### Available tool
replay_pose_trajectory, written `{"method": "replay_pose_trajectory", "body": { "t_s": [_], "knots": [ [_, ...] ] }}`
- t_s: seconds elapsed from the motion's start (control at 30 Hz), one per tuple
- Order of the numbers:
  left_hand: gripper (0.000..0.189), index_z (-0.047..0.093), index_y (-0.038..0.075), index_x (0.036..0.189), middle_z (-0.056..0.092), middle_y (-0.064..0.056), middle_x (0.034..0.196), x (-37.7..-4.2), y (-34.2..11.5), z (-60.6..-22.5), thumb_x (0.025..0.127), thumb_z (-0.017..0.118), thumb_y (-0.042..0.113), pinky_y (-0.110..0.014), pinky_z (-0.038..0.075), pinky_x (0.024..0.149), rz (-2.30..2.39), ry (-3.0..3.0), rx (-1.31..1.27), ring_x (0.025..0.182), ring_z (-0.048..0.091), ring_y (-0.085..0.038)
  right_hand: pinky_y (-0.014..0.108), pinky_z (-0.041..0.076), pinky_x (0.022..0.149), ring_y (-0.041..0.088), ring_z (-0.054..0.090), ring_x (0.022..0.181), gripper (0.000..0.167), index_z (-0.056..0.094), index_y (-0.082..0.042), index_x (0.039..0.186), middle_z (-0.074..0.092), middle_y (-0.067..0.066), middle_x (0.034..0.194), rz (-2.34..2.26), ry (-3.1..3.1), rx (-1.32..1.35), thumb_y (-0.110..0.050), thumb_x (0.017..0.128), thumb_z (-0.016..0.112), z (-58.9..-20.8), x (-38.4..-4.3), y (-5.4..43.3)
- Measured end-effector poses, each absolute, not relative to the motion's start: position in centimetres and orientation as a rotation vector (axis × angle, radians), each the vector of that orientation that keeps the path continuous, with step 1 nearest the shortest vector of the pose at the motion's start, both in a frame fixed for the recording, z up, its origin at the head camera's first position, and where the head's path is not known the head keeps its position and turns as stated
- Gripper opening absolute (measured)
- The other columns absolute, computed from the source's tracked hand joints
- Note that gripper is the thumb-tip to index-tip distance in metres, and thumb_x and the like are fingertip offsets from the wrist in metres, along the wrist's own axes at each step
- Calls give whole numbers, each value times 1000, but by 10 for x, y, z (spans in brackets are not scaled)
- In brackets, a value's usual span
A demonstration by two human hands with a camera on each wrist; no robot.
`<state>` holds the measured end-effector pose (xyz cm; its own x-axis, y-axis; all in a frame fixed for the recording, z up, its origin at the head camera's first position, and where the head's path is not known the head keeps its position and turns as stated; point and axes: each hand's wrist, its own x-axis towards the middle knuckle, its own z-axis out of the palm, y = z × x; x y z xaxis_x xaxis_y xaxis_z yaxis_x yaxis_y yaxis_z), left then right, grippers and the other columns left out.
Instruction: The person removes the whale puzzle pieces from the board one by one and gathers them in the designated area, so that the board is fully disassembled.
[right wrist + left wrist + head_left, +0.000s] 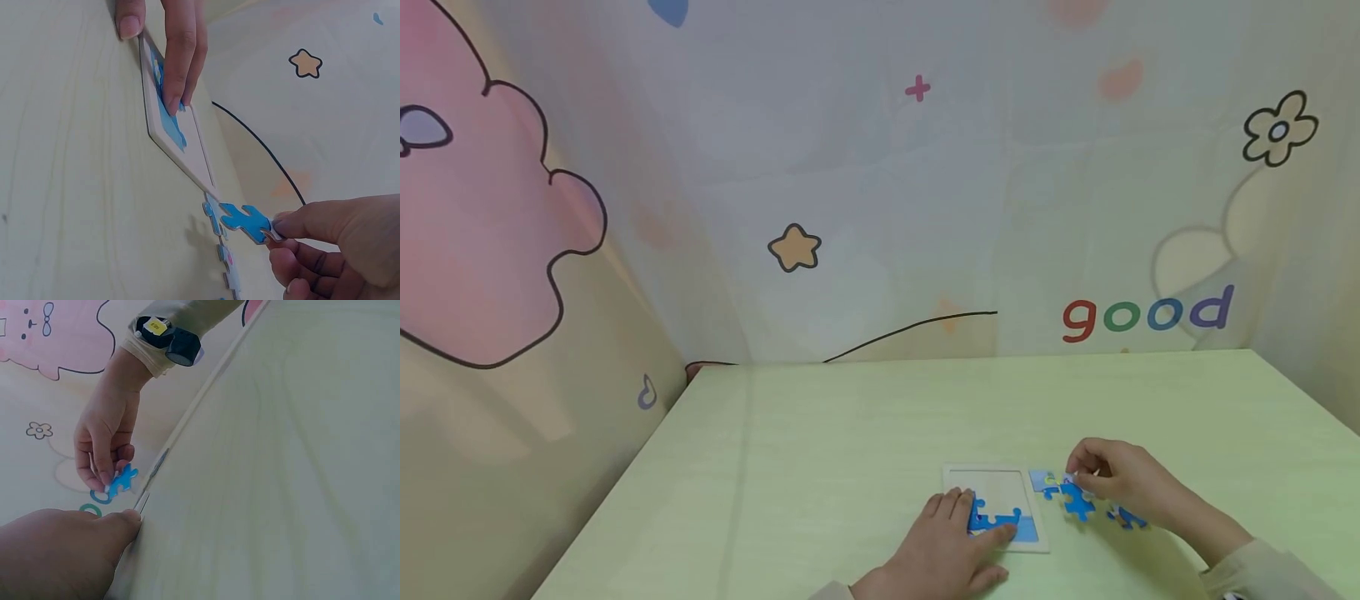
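Note:
My right hand (pixel 1131 479) pinches a blue jigsaw piece (pixel 247 223) between thumb and fingers. In the right wrist view the piece is held up off the table, just beyond the near corner of a white puzzle frame (pixel 181 164). My left hand (pixel 940 537) lies over the frame's lower left, its fingers extended and pressing on joined blue pieces (pixel 1025 529) along the bottom. Bare white backing shows in the upper part of the frame. The left wrist view also shows the pinched piece (pixel 124 481), while the frame there is mostly hidden behind my left hand.
Loose jigsaw pieces (pixel 1041 479) lie against the frame's right side, and several more (pixel 1127 518) are on the table below my right hand. The pale green table (pixel 820 450) reaches back to a wall hanging (pixel 880 208) with printed drawings.

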<state>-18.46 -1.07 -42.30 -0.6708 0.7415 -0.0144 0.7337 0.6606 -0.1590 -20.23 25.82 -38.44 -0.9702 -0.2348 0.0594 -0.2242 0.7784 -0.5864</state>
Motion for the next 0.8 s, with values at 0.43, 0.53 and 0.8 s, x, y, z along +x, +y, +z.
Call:
{"method": "replay_pose_trajectory", "body": {
  "t_s": [0.43,0.53,0.8],
  "knots": [
    [48,33,49,145,44,-11,145,-184,-11,-424,99,29,60,-39,39,106,239,-2819,-1249,135,42,-24,20,38,59,3,43,65,4,62,-9,90,52,-3,75,-983,2940,-389,-10,88,65,-402,-202,271],
    [48,32,49,145,43,-11,146,-184,-11,-424,98,28,60,-40,39,107,229,-2833,-1251,135,42,-24,20,39,60,3,44,66,4,63,-10,90,54,-2,76,-980,2943,-372,-10,88,66,-404,-203,271],
    [48,32,48,145,42,-12,146,-185,-12,-425,99,28,60,-40,39,107,204,-2825,-1268,136,41,-25,19,40,61,2,44,66,5,63,-10,88,55,-3,76,-949,2961,-323,-13,87,67,-408,-201,272]
  ]
}}
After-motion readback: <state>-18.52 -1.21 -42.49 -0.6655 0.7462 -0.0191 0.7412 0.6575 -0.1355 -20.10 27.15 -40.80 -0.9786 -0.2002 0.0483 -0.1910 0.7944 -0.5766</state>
